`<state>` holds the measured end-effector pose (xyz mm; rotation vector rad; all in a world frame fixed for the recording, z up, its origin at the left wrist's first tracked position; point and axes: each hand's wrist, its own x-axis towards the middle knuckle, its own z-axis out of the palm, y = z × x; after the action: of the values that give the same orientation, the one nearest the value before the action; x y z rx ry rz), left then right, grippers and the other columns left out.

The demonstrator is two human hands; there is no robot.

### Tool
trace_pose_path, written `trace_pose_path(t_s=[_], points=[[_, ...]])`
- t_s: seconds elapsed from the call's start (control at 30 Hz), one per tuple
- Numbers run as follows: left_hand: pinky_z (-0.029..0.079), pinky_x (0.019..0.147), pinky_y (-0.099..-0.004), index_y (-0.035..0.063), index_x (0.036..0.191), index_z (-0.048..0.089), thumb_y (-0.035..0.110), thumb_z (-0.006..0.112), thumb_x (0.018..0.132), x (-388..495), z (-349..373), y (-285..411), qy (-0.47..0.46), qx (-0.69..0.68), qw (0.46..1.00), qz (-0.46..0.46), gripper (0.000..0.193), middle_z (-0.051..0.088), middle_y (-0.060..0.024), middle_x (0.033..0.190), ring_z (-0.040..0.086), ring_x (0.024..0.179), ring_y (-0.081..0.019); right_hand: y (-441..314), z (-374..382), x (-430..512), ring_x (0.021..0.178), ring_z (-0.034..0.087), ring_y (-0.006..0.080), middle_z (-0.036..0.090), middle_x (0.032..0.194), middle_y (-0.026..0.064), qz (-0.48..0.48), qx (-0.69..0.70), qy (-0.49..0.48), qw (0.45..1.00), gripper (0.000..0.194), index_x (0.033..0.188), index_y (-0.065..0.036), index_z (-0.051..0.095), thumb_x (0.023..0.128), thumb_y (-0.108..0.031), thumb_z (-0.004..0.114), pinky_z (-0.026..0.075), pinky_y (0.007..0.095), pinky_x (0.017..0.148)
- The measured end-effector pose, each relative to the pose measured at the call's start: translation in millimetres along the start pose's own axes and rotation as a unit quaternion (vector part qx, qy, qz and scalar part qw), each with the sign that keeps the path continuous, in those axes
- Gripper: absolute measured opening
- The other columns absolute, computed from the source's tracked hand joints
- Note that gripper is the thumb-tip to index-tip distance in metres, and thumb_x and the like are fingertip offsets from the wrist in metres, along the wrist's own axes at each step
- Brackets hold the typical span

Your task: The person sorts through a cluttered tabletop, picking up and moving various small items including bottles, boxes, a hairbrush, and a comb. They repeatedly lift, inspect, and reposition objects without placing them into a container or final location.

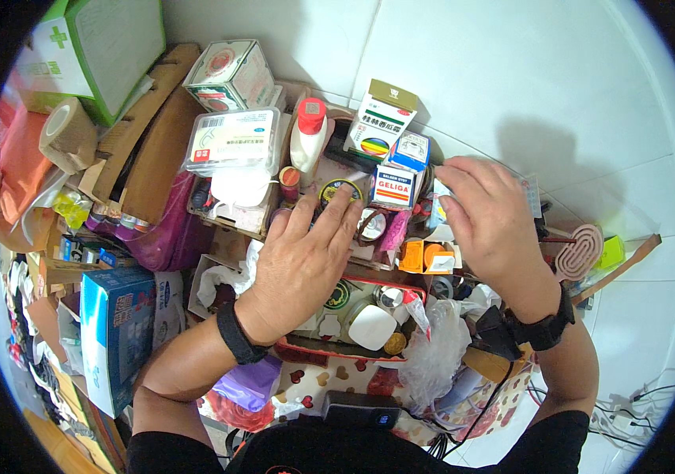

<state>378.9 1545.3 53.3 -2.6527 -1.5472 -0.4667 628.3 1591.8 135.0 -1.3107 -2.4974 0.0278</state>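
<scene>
My left hand (307, 255) reaches into a box of small goods, its fingertips on a round dark tin with a yellow rim (341, 191). A small red-capped jar (289, 179) and a white bottle with a red cap (309, 139) stand just beyond it. My right hand (482, 207) is curved over the box's right side, its fingertips by a light-blue and white packet (439, 204); whether it grips the packet is hard to tell. Between the hands are a Geliga balm box (393, 187), a blue and white carton (411, 149) and an open orange carton (426, 257).
A red-rimmed tray (349, 354) with jars lies nearer me, beside a crumpled plastic bag (437, 349). At left are a blue carton (115, 338), a tape roll (68, 135) and cardboard (159, 130). A tiled wall (462, 71) rises behind; a black cable (491, 397) hangs at lower right.
</scene>
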Motion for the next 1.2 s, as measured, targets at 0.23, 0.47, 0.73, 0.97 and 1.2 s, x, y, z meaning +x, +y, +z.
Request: trace_pose_path(t_s=[0.23, 0.47, 0.73, 0.97, 1.2], points=[[0.05, 0.093, -0.044, 0.0042, 0.132, 0.064, 0.008, 0.073, 0.083, 1, -14, -8, 0.094, -0.152, 0.984, 0.005, 0.05, 0.063, -0.0138, 0.131, 0.061, 0.116, -0.0337, -1, -5, -5, 0.114, 0.061, 0.0361, 0.064, 0.127, 0.0165, -0.008, -0.01, 0.016, 1.0, 0.034, 0.122, 0.0, 0.066, 0.089, -0.007, 0.07, 0.048, 0.0461, 0.099], [0.049, 0.09, -0.0451, 0.0073, 0.118, 0.068, 0.0, 0.079, 0.074, -26, -51, -45, 0.254, -0.034, 0.959, -0.123, 0.046, 0.062, -0.0138, 0.114, 0.06, 0.104, -0.0348, -7, -9, -10, 0.112, 0.061, 0.0362, 0.063, 0.128, 0.0157, -0.028, 0.007, 0.024, 0.999, 0.036, 0.122, 0.0, 0.067, 0.087, -0.009, 0.073, 0.049, 0.0471, 0.097], [0.046, 0.108, -0.0491, 0.0082, 0.136, 0.062, 0.012, 0.083, 0.078, 5, -65, -77, 0.169, 0.016, 0.974, -0.149, 0.062, 0.06, -0.0148, 0.139, 0.056, 0.128, -0.0402, -47, 6, 23, 0.126, 0.055, 0.033, 0.056, 0.139, 0.0122, -0.062, 0.007, 0.017, 0.998, 0.047, 0.131, -0.008, 0.063, 0.086, -0.014, 0.076, 0.045, 0.0463, 0.103], [0.047, 0.11, -0.0503, 0.0119, 0.128, 0.066, 0.007, 0.084, 0.074, -9, -70, -75, 0.13, -0.054, 0.982, -0.125, 0.057, 0.06, -0.0122, 0.14, 0.054, 0.131, -0.0418, -65, 10, 31, 0.13, 0.054, 0.0359, 0.056, 0.14, 0.0134, -0.068, 0.027, -0.011, 0.997, 0.047, 0.13, -0.007, 0.065, 0.085, -0.014, 0.076, 0.044, 0.0486, 0.105], [0.05, 0.107, -0.0489, 0.0133, 0.129, 0.067, 0.004, 0.082, 0.074, -20, -68, -73, 0.121, -0.087, 0.982, -0.116, 0.058, 0.059, -0.0123, 0.141, 0.055, 0.129, -0.0411, -53, 0, 23, 0.127, 0.056, 0.0347, 0.06, 0.134, 0.0139, -0.058, 0.024, -0.017, 0.998, 0.037, 0.122, -0.007, 0.068, 0.087, -0.016, 0.074, 0.044, 0.0478, 0.105]])
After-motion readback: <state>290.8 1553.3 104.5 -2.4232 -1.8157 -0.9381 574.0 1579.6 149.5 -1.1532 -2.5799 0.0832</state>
